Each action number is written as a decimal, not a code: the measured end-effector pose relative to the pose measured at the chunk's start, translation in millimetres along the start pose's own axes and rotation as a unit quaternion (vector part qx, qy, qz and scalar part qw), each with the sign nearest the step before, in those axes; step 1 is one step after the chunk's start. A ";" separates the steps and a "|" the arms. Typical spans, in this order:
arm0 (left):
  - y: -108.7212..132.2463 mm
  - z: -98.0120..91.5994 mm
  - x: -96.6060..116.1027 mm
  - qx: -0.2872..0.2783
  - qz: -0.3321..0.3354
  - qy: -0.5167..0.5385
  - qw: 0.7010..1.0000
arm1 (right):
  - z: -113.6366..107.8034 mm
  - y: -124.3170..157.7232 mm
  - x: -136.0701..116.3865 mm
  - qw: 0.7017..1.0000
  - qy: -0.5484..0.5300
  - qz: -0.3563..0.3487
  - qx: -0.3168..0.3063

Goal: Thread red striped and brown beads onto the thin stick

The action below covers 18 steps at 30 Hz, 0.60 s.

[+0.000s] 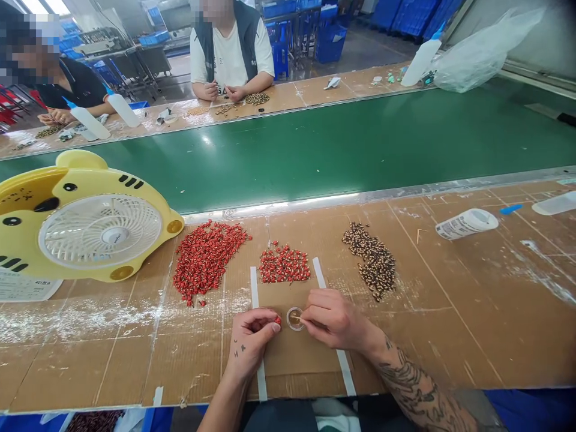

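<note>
Between the thumb and fingers of my left hand is a small red bead-like piece. My right hand pinches a thin wooden stick, its tip inside a small clear round dish on the cardboard. Just beyond the hands, small red pieces with dark ends lie in a packed group between two white tape strips. A larger heap of the same red pieces is off to the left. To the right lies a pile of small black-and-tan pieces.
A yellow animal-shaped fan stands at the left. On the right are a white tub lying on its side and a blue cap. A green belt runs across, with two people seated beyond it near white bottles.
</note>
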State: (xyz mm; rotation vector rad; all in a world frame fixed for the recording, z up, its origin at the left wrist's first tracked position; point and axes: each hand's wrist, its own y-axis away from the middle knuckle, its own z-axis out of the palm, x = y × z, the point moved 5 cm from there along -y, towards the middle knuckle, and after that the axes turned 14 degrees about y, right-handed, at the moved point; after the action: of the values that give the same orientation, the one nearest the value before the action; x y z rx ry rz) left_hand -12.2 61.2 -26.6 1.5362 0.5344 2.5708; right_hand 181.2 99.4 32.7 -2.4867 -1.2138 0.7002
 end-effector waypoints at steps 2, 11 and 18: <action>0.8 -4.2 -4.7 0.001 0.008 -0.008 1.000 | -1.0 -0.9 0.2 1.000 0.004 0.007 0.003; 3.7 -0.1 -0.2 0.015 0.024 -0.088 0.996 | -26.3 -3.1 2.7 0.977 -0.156 0.125 0.079; 3.5 4.0 0.4 0.000 0.023 -0.081 0.996 | -29.2 -14.5 -2.2 0.966 -0.187 0.142 0.104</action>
State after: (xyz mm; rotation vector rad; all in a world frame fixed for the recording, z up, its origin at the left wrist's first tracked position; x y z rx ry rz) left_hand -8.6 59.1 -23.3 1.7576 0.4862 2.4495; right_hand 186.2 105.2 64.5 -2.4415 -0.8369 1.3494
